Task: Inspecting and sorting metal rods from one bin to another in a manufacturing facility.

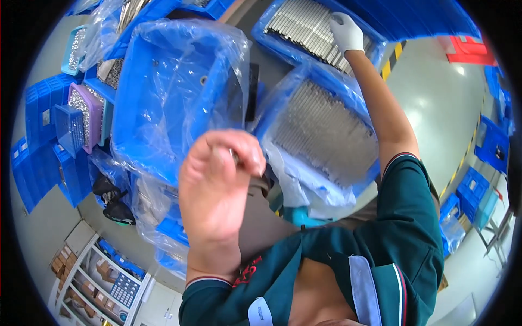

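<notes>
My bare left hand (220, 185) is raised close in front of me, its fingers curled in toward the palm. A small dark metallic piece (234, 155) shows between the fingers, mostly hidden. My right hand (348, 33), in a white glove, reaches far out over short metal rods (299, 23) lying in rows in the far blue crate. Its fingers are bent down at the rods; what they grip is too small to make out. Nearer me, a second plastic-lined blue crate holds many grey metal rods (326, 130) packed closely.
A large blue bin (133, 103) lined with clear plastic stands at the left. Beyond it are a purple basket (93, 122) and a light-blue basket (72, 51) of small shiny parts. Shelving (81, 282) is at lower left. A yellow-black floor stripe (387, 70) runs at the right.
</notes>
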`<state>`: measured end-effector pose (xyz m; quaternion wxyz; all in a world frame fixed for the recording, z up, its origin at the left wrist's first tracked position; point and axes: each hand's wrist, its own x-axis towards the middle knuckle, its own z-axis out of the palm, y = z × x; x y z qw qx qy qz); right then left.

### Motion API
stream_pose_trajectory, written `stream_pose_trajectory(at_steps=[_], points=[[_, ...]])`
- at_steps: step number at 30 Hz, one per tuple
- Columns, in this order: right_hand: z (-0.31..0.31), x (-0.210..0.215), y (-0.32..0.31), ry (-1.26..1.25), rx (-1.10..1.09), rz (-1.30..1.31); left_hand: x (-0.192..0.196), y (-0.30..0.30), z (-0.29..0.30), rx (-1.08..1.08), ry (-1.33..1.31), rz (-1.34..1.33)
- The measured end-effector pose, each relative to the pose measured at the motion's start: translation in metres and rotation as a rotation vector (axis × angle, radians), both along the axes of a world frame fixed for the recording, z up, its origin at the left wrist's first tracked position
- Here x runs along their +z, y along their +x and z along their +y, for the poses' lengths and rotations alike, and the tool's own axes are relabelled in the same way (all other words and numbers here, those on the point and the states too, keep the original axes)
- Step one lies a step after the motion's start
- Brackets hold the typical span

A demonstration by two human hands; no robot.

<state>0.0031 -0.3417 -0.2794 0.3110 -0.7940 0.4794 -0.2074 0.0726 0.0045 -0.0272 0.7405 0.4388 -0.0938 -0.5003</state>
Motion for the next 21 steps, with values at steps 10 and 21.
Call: stream_pose_trajectory(at_steps=[10,21], points=[[0.134,0.056,-0.123,0.462,-0.091,0.121,-0.006,-0.018,0.003,0.032,-0.045,0.059],[0.266,0.018,-0.206,0.515,-0.401,0.679,-0.015,-0.019,-0.001,0.056,-0.030,0.067]])
